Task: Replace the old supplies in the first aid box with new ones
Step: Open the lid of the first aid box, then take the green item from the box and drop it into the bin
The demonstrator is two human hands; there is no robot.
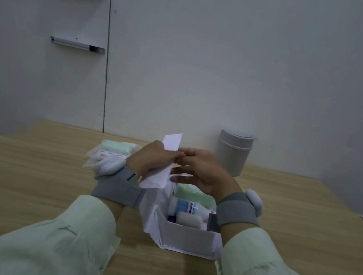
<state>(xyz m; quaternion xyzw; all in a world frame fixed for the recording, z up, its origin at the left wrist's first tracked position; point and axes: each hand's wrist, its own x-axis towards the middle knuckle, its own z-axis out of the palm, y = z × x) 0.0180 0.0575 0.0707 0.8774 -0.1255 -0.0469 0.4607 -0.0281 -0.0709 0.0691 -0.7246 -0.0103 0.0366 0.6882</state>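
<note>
The white first aid box (186, 238) stands open on the wooden table, just in front of me. Inside lie a white bottle with a blue label (185, 207), a white roll (188, 220) and a pale green pack (192, 195). Above the box my left hand (150, 160) grips a white paper packet (164, 158) held upright. My right hand (203, 171) pinches the same packet near its top edge with thumb and fingers. Both wrists wear grey bands with white sensors.
A pile of supplies (111, 152), a green pack and sealed sachets, lies on the table behind my left wrist. A small grey lidded bin (232, 152) stands at the back against the wall. The table (25, 184) reaches the wall.
</note>
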